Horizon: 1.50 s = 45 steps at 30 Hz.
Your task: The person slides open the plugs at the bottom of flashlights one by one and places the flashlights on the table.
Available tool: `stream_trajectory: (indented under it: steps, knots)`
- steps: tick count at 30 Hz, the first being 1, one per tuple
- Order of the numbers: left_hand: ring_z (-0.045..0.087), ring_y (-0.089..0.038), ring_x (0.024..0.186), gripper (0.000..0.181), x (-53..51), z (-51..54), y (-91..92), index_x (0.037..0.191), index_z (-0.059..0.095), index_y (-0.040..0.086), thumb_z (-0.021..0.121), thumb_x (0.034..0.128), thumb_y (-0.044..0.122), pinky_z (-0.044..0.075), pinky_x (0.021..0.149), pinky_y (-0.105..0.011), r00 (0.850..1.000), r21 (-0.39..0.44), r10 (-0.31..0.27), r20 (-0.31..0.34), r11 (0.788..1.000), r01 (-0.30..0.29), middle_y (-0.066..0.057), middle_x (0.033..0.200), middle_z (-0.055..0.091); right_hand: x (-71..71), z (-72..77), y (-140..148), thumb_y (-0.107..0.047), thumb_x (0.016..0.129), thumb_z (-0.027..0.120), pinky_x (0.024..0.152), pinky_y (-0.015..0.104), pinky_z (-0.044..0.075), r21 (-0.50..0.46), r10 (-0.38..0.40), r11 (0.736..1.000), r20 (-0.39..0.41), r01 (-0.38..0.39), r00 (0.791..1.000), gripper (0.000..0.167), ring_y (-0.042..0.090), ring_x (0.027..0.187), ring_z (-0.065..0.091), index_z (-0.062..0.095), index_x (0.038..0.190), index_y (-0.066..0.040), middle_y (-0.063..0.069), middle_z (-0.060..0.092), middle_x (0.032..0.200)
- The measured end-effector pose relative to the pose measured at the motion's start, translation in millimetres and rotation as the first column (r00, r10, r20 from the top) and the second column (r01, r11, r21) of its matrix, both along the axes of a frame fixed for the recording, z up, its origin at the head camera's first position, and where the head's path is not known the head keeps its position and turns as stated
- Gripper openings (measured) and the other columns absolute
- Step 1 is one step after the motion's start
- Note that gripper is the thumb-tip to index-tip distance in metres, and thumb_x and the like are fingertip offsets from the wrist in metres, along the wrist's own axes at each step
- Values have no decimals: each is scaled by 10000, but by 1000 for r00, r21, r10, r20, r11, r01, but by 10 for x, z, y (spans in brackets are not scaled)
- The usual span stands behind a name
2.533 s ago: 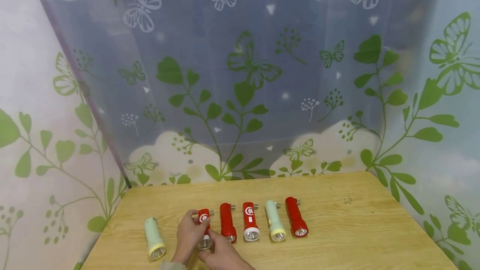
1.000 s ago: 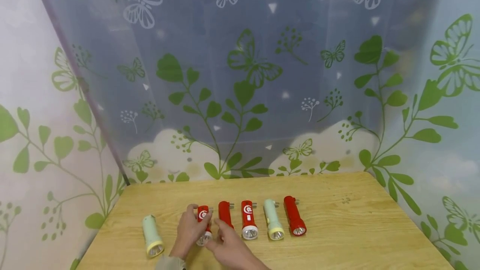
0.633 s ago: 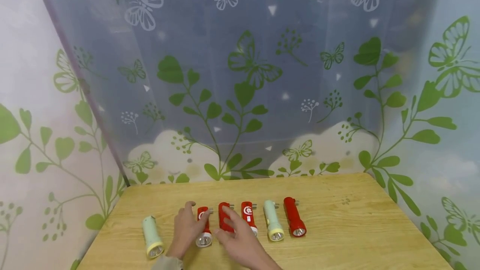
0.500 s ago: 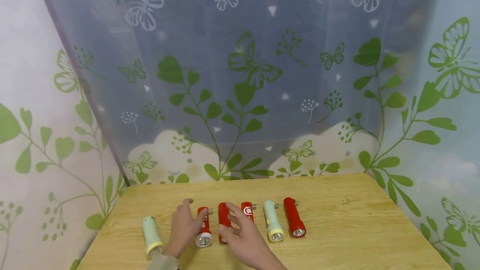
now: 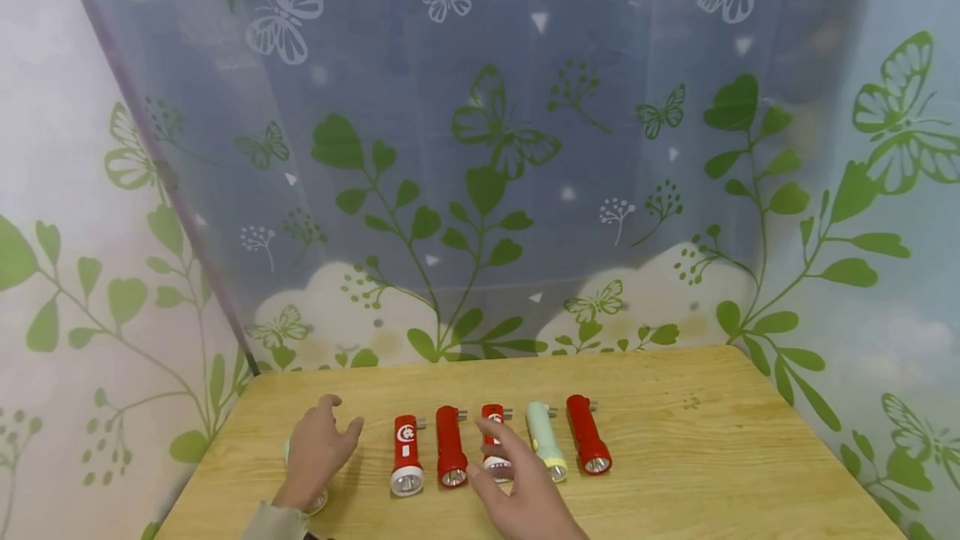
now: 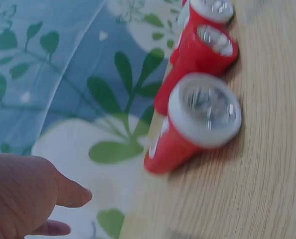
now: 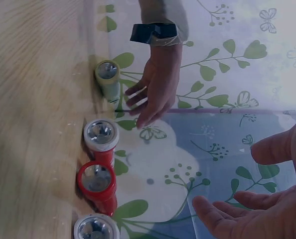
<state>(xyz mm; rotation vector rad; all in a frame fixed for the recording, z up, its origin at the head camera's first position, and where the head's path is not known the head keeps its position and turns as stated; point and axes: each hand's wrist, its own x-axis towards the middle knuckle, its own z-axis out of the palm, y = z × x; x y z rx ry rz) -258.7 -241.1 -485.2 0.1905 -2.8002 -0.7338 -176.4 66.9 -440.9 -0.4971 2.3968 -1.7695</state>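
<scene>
My left hand (image 5: 317, 450) hovers above the leftmost light green flashlight (image 5: 317, 503), hiding most of it. Its fingers are relaxed and grip nothing; the right wrist view shows a gap between that hand (image 7: 160, 84) and the green flashlight (image 7: 108, 79). My right hand (image 5: 525, 490) is held over the white-rimmed red flashlight (image 5: 495, 467), fingers spread, covering part of it. Between the hands lie another white-rimmed red flashlight (image 5: 407, 457), with a white emblem, and an all-red flashlight (image 5: 451, 447).
Right of my right hand lie a light green flashlight (image 5: 546, 440) with a yellow rim and an all-red flashlight (image 5: 589, 435). All rest on a wooden table (image 5: 712, 457) against a patterned curtain (image 5: 480, 232). Metal plug prongs stick out of several flashlights.
Both hands have left the white-rimmed red flashlight at left, which stays lying in the row. My left hand has moved left over the green flashlight; my right hand has moved right.
</scene>
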Motion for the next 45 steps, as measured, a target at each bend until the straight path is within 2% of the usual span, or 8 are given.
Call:
stream_trajectory:
  steps: [4,10,14,19,22,31,42,45]
  knots:
    - [639,-496,935,596,4,-6,-190,1313,496,-120,684,916,283,545,789,-567,997,-39,62,47,997,-60,-382,1110,632,24,-51,69,-393,998,625,997,496,535,17,-5,1000,23,5,1000,568,381,1312,551,458,1496,-177,130,484,1537]
    - [505,-650,1083,724,16,-48,-392,1381,393,-126,661,920,364,508,813,-660,974,-24,119,195,993,-117,-467,1240,484,42,-126,162,-374,983,653,952,422,542,14,-17,1000,38,17,999,581,408,1311,541,481,1475,-115,169,499,1514]
    - [541,-626,1010,763,47,-101,-495,1362,355,-155,676,905,365,527,775,-641,963,15,106,246,993,-113,-489,1212,458,32,-171,235,-319,988,652,919,370,539,21,0,1000,21,0,1000,580,431,1295,557,471,1467,-46,202,523,1481]
    - [616,-494,901,762,62,-143,-594,1308,358,-184,717,876,330,559,714,-531,955,70,75,287,993,-99,-437,1111,538,28,-208,304,-281,971,680,922,493,567,18,4,1000,24,-5,1000,593,486,1279,560,470,1455,-10,261,526,1462]
    - [639,-431,872,735,66,-167,-618,1267,378,-196,725,865,312,566,735,-499,954,92,66,293,991,-97,-400,1059,584,24,-247,332,-292,964,690,927,510,568,15,4,1000,55,-4,998,605,501,1277,556,474,1451,-4,287,496,1483]
    - [634,-436,903,712,95,-207,-623,1245,395,-196,717,858,308,563,769,-488,946,125,75,315,985,-119,-399,1082,582,33,-308,381,-374,955,689,953,522,554,23,-1,1000,143,-3,990,677,517,1292,530,451,1466,0,290,465,1510]
    - [625,-468,945,707,100,-189,-614,1302,405,-166,706,867,303,548,762,-492,962,129,59,267,987,-97,-441,1182,554,12,-305,398,-334,950,697,934,507,564,19,-18,1000,155,15,988,666,505,1271,546,440,1468,-3,301,447,1515]
    - [648,-443,898,711,116,-175,-593,1344,373,-153,694,886,288,563,694,-452,971,153,42,237,985,-80,-452,1192,550,-5,-310,422,-310,954,695,924,489,572,20,-23,1000,131,20,991,658,492,1260,559,432,1472,-1,308,443,1513]
